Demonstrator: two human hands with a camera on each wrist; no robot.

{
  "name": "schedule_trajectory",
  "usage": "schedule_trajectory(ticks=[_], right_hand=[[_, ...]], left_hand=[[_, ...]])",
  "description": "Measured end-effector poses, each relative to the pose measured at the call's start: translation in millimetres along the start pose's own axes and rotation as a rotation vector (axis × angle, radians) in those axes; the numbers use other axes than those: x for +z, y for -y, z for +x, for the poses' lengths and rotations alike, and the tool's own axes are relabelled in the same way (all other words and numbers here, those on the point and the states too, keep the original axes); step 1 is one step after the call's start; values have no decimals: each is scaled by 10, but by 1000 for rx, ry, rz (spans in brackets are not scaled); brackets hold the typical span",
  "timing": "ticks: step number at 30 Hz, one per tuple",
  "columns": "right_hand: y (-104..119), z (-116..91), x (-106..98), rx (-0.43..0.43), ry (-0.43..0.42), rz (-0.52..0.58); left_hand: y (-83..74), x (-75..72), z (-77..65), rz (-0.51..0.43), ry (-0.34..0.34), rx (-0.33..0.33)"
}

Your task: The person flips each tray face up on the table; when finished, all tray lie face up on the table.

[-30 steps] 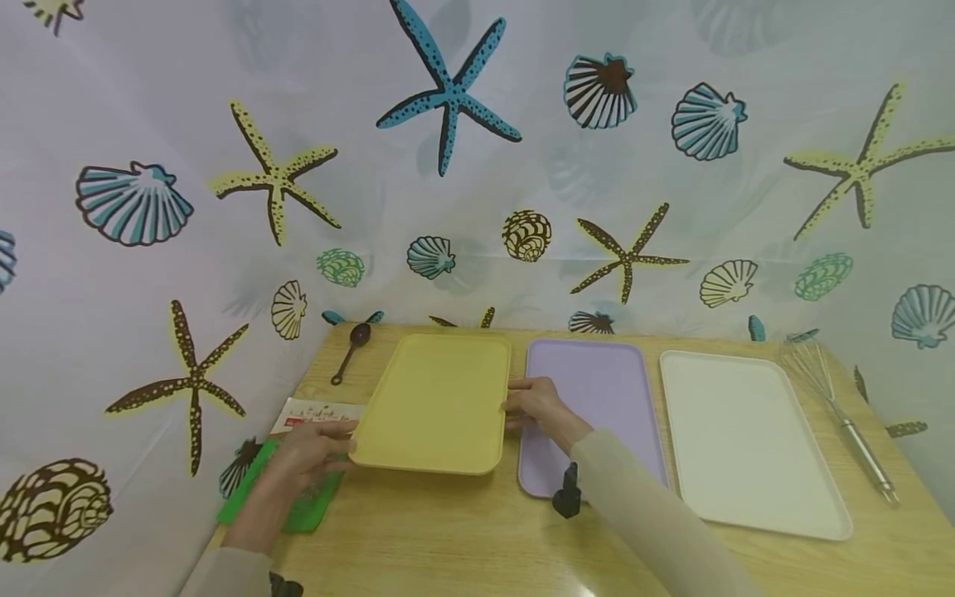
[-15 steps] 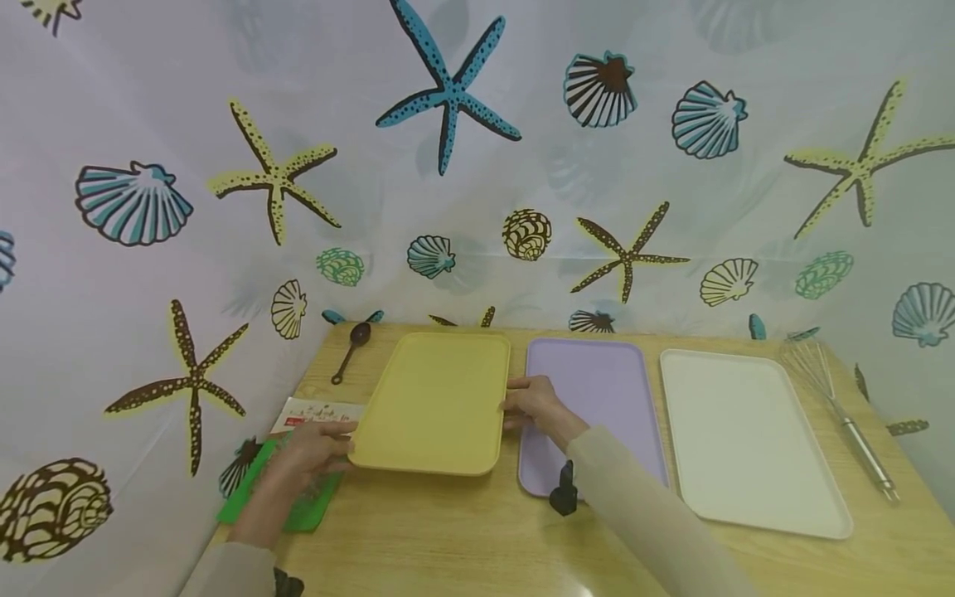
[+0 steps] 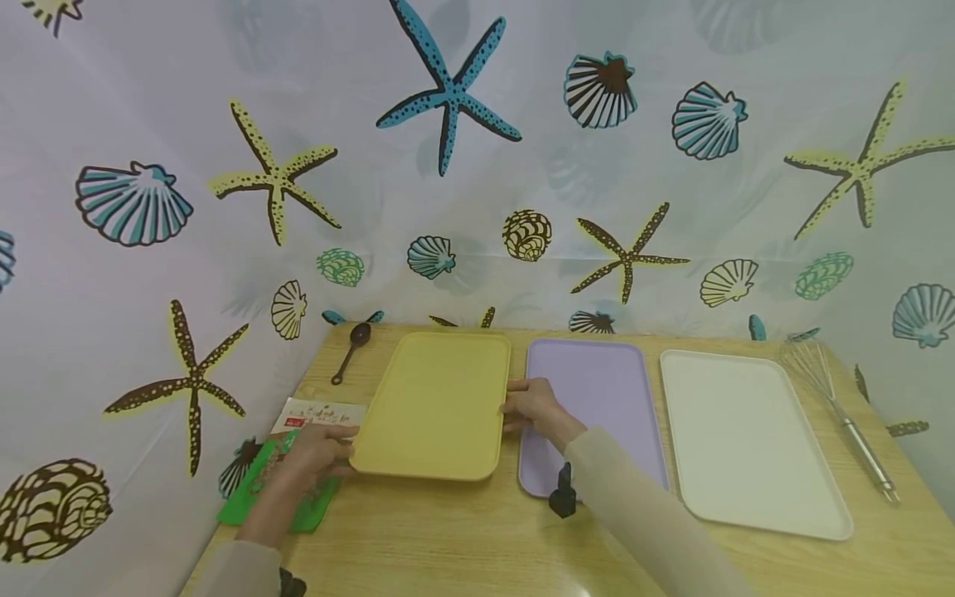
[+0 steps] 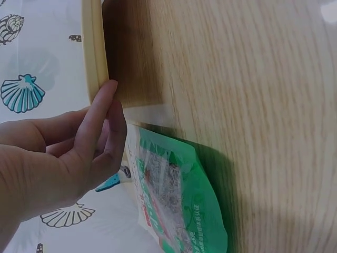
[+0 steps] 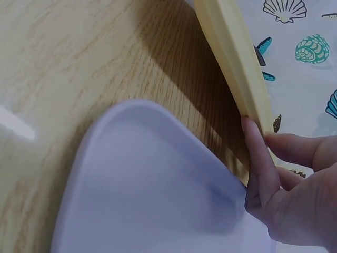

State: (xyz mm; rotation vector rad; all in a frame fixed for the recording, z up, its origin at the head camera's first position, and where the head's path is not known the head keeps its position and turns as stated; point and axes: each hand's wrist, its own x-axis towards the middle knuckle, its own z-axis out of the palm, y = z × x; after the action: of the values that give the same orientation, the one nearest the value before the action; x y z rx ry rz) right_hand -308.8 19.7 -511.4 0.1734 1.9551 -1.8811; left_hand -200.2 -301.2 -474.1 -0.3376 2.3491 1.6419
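A yellow tray [image 3: 436, 406] is held between both hands, its near end raised off the wooden table with shadow below, as the wrist views show. My left hand [image 3: 317, 452] pinches its left edge near the front corner; in the left wrist view the fingers [image 4: 97, 113] meet the rim. On the opposite edge, my right hand [image 3: 539, 408] pinches the rim between thumb and fingers. Under that wrist lies a lavender tray [image 3: 589, 377] on the table. A green-and-white food packet [image 4: 174, 195] lies below the left hand, partly covered by it in the head view.
To the right, a white tray [image 3: 749, 439] lies flat, with a metal whisk [image 3: 850, 427] beside it. A dark spoon [image 3: 349, 352] rests at the back left. A curtain [image 3: 477, 191] with seashell prints walls off the table's back and sides.
The near edge of the yellow tray has come down very slightly, and the left hand has shifted a little with it. Both hands keep their hold.
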Motion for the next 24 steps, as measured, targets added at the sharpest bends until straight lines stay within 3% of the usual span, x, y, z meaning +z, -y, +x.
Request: schedule_trajectory(ticks=[24], right_hand=[[-4, -63, 61, -29, -28, -80]], left_hand=[[42, 105, 9, 89, -69, 31]])
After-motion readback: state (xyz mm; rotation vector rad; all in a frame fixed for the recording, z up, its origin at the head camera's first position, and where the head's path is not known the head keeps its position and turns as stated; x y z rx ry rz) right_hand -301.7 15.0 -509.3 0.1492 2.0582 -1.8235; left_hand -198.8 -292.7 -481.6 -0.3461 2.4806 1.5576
